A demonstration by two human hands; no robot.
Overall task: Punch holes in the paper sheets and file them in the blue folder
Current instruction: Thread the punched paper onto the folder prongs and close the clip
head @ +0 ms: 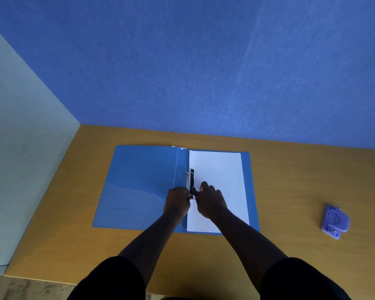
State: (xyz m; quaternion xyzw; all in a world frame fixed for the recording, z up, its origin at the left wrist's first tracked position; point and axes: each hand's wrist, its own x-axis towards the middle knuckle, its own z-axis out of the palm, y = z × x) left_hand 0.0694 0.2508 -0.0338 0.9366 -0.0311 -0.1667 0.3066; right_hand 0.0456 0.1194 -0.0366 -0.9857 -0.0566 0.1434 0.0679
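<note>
Blue plastic, the open ring-binder folder (139,187) lay flat on the tan wooden table (290,180) in front of me, its front cover spread to the left and its back cover to the right. On the right half rested the white paper sheets (219,169), their left edge tucked against the silver and black ring clasp (190,180) that ran beside the spine. My left hand (177,202) sat on the left side of that clasp with its fingers curled in toward the near end of the metal, seemingly pinching it, though the fingertips were too dark and small for me to be sure. My right hand (210,200) lay on the paper just beside the clasp, fingers bent, with its forefinger and thumb reaching to the black strip at the same near end; I could not tell whether they truly gripped it or only pressed on it. The two hands were close together, almost touching across the clasp. Well apart to the right, on bare table, stood the small purple plastic hole punch (335,220). Behind the table rose a blue felt partition wall (204,61), with a pale grey-green panel (20,148) on the left. Both my black sleeves showed at the bottom edge of the view.
</note>
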